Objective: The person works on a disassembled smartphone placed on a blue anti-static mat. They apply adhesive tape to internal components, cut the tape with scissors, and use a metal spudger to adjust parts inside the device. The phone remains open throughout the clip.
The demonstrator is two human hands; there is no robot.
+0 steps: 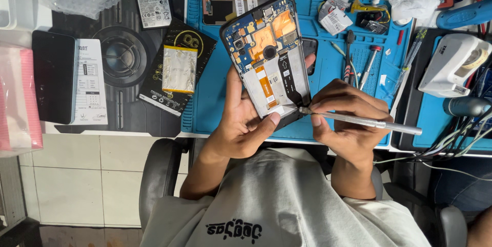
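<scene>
Left hand (241,124) grip around opened phone (269,55); right hand (343,119) pinching screwdriver (366,122).

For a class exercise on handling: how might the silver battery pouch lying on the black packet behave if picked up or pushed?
The silver battery pouch looks creased and foil-skinned, so probably dents easily. It lies flat, so it should slide, not roll. The black packet under it looks glossy, so perhaps slippery.

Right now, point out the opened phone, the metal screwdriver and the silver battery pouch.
opened phone (266,55), head view, on the exposed circuit board.
metal screwdriver (369,122), head view, on the middle of its shaft.
silver battery pouch (179,68), head view, on its foil face.
</scene>
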